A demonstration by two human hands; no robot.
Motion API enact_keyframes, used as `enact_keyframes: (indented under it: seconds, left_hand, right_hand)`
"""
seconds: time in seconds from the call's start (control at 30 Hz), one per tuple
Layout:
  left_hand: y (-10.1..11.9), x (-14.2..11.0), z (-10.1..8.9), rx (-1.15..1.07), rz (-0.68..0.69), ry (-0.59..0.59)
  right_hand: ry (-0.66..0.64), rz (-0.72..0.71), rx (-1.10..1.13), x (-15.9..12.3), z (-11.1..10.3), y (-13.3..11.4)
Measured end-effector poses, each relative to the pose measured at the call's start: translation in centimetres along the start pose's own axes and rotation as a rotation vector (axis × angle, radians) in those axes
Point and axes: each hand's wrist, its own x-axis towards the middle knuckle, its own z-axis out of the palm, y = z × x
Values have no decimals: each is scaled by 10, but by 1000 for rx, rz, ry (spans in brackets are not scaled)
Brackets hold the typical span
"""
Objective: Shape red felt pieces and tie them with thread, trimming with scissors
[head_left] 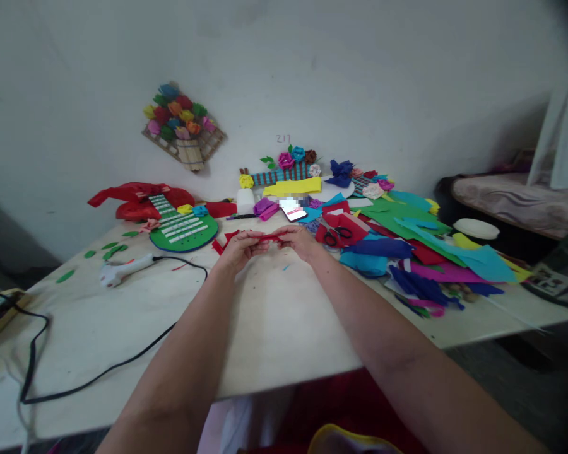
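Over the middle of the table, my left hand (242,249) and my right hand (297,241) meet almost fingertip to fingertip. Between them runs a thin strip of red paper (269,238), pinched at both ends. More red paper pieces (221,242) lie just behind my left hand. Beyond my hands is a lit phone (292,210). Black-handled scissors (337,235) rest on red paper to the right of my right hand. My fingers hide part of the strip.
A glue gun (125,270) with a black cable (123,364) lies at the left. Behind it stands a green paper guitar (184,230). Coloured paper sheets (419,221) heap up on the right. A paper-flower decoration (182,123) hangs on the wall.
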Motion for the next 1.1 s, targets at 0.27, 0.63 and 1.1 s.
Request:
enact_keyframes:
  seconds: [0.27,0.63,1.1]
  left_hand:
    - [1,0,1,10,-11,19]
    - [5,0,5,57,-15,21]
    - [3,-2,6,200,59,59]
  right_hand:
    - [23,11,-11,-2,3,-2]
    - [-25,-55,40,-2,3,-2]
    - [130,4,-126,-3,7,-2]
